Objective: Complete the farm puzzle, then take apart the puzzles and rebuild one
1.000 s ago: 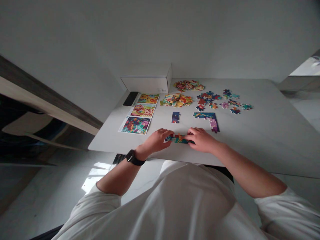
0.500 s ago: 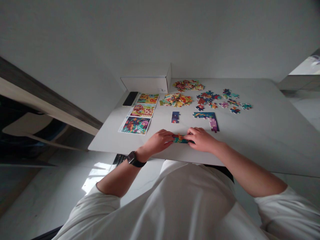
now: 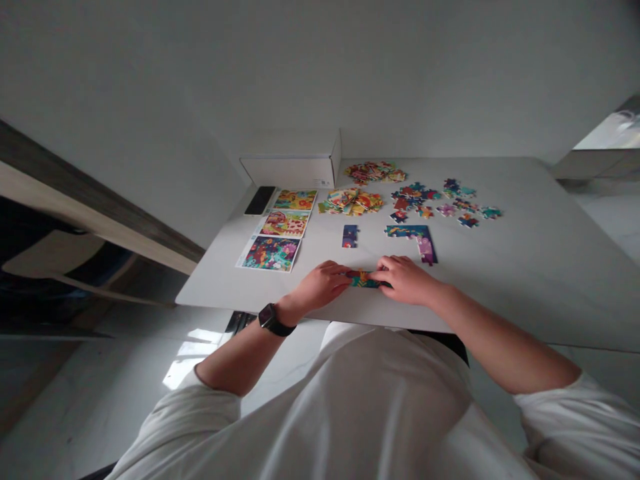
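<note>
A strip of jigsaw puzzle pieces (image 3: 364,279), green and orange, lies near the table's front edge. My left hand (image 3: 324,285) closes on its left end, fingers bent over it. From the other side my right hand (image 3: 403,279) grips the right end, covering part of the strip. Beyond my hands lie a small dark blue joined puzzle section (image 3: 350,236) and an L-shaped joined section (image 3: 426,248) in blue, orange and pink.
Loose puzzle pieces lie in piles, one dark blue (image 3: 415,195), one yellow (image 3: 357,203), one red (image 3: 375,172). Three picture cards (image 3: 273,254) line the left side, by a black phone (image 3: 260,200). A white box (image 3: 290,170) stands at the back against the wall.
My left hand has shifted slightly right along with the strip. My right hand keeps its hold, nearly still. The other pieces have not moved on the table.
</note>
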`<state>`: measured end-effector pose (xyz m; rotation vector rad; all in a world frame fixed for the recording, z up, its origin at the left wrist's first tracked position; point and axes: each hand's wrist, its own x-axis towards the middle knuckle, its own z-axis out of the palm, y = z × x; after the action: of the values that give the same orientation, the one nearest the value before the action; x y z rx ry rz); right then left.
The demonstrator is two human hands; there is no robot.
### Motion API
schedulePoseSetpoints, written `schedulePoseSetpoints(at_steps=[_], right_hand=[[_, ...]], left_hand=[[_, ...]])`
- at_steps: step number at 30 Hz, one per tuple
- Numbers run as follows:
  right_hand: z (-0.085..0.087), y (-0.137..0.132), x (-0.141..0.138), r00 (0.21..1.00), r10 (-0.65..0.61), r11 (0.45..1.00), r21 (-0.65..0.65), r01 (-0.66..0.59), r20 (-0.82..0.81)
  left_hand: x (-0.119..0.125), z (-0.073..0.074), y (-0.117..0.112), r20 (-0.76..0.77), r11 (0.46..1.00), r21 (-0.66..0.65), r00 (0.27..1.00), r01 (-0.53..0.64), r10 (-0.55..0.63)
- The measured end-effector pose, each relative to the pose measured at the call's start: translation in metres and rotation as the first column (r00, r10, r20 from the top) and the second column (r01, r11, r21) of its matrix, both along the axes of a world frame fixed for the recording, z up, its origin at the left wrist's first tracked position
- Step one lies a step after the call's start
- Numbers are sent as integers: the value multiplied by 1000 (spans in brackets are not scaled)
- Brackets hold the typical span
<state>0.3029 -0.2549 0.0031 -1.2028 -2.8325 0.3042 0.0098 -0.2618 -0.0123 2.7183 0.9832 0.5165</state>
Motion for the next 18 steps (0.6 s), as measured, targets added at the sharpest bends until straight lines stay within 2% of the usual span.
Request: schedulePoseSetpoints(at_steps=[6, 11, 14, 18], right_hand=[[3, 1, 13, 1000, -16, 1000, -10, 16, 8], [10, 4, 20, 1000, -1, 1000, -15, 1, -9], [15, 17, 37, 994, -56, 998, 9, 57, -90], [17, 47, 79, 969, -234, 967, 91, 240, -76]], left_hand=[[15, -4, 5, 29, 1000, 19, 999, 15, -16], [18, 2, 19, 32, 997, -26, 997, 76, -75], [12, 6, 39, 58, 998, -1, 997, 58, -58], [5, 5, 82, 30, 995, 95, 999, -21, 18]])
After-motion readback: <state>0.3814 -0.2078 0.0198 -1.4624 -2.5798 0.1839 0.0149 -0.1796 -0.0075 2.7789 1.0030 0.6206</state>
